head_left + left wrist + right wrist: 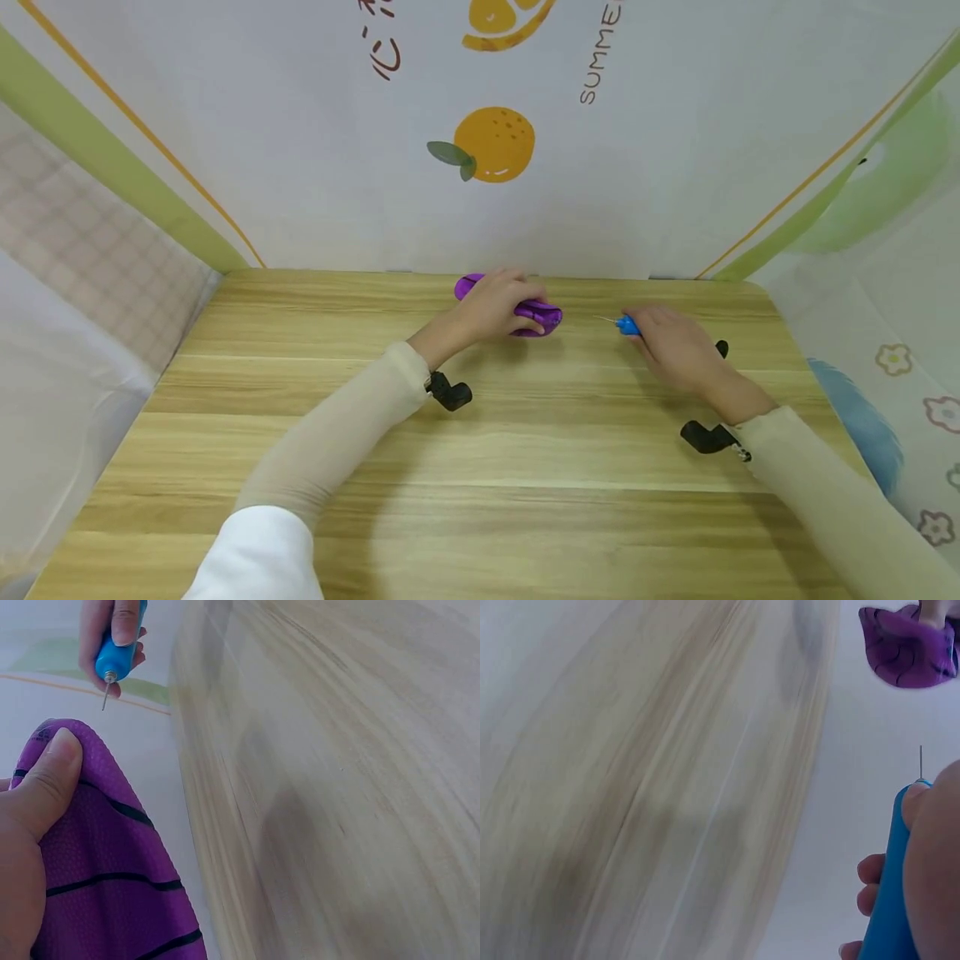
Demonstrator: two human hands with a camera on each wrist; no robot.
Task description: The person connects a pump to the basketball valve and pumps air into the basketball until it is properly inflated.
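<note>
Purple ball [547, 317]: limp and folded, black lines across it, in the left hand [497, 307] near the far edge of the table [487, 500], seemingly just above the wood
Left fingers: clamped on the ball, with the thumb laid along its face beside a small dark print [43, 733]
Blue pump [628, 325]: in the right hand [675, 346], needle end foremost
Right fingers: wrapped round the pump, thumb close to where the needle [605, 318] begins
Needle: thin and bare, pointing toward the ball in the head view, with a gap between tip and ball
Step in hand: looks like lining up needle and ball, so a steady left grip should matter most
Valve: cannot be made out in these views; best found and turned to face the needle before any push
Needle's line: best kept straight to the surface, since a slanted push could bend it
Soft folds: likely to give under pressure, so support behind the entry spot would help
Left thumb: better kept out of the tip's path
</note>
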